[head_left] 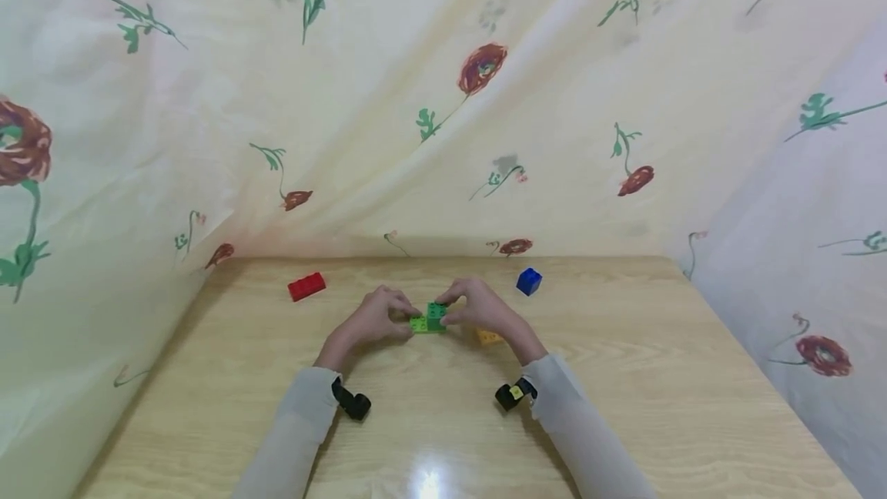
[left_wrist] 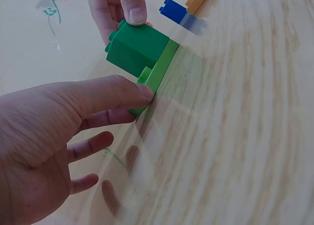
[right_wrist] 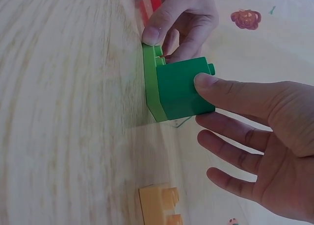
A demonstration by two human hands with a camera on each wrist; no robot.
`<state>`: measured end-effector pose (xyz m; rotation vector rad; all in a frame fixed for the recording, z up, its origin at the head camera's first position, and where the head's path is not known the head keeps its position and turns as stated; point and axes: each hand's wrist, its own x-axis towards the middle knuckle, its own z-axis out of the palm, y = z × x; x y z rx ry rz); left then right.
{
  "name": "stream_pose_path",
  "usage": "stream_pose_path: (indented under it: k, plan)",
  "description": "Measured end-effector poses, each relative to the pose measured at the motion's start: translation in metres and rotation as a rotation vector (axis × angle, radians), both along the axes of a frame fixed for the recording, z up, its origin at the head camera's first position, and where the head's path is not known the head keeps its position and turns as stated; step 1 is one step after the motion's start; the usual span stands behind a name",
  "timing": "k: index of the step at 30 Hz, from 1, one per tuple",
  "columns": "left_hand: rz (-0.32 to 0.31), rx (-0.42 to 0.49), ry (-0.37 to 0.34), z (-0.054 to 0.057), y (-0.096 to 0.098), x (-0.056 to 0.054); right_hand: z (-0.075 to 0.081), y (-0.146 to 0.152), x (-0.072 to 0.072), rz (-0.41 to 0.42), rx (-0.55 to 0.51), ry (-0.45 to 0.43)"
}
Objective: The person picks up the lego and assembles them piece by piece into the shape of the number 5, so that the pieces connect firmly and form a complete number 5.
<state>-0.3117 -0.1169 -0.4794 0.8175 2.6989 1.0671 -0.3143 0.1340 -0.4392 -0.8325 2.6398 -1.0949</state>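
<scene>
Forearms (head_left: 291,422) angle inward — left fingers (left_wrist: 109,118) and right fingers (right_wrist: 233,128) both pinching.

Pale wood tabletop (head_left: 679,391), bright glare (head_left: 430,481) at six o'clock in head view. Red brick (head_left: 306,286) toward ten o'clock. Blue brick (head_left: 529,281) at three o'clock from red one, well apart. Orange brick (head_left: 489,336) (partly hidden in head view) at seven o'clock from blue. Cream cloth (head_left: 374,91) rising at nine, twelve, three o'clock, printed with reddish-brown flowers (head_left: 482,68).
</scene>
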Motion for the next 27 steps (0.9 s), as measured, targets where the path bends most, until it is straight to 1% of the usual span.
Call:
stream_pose_path:
  k: [3, 15, 19, 24, 27]
  plan:
    - [0.007, 0.0, -0.012, -0.001, -0.0005, 0.0028, -0.0006, -0.0015, 0.003, -0.011, 0.009, -0.007]
    - [0.008, 0.024, -0.019, -0.0049, 0.0019, 0.0036, -0.0005, 0.0022, 0.0073, -0.019, 0.009, -0.011]
    - [0.002, 0.027, -0.01, -0.0046, 0.0023, 0.0051, -0.0001, 0.0029, 0.0083, -0.017, 0.005, -0.007]
    - [0.006, 0.028, 0.0, -0.0018, 0.0005, 0.0061, 0.0018, 0.0009, 0.0082, -0.009, 0.005, 0.005]
    - [0.002, 0.03, 0.004, -0.0023, -0.0001, 0.0062, 0.0014, 0.0004, 0.0086, -0.012, 0.008, 0.003]
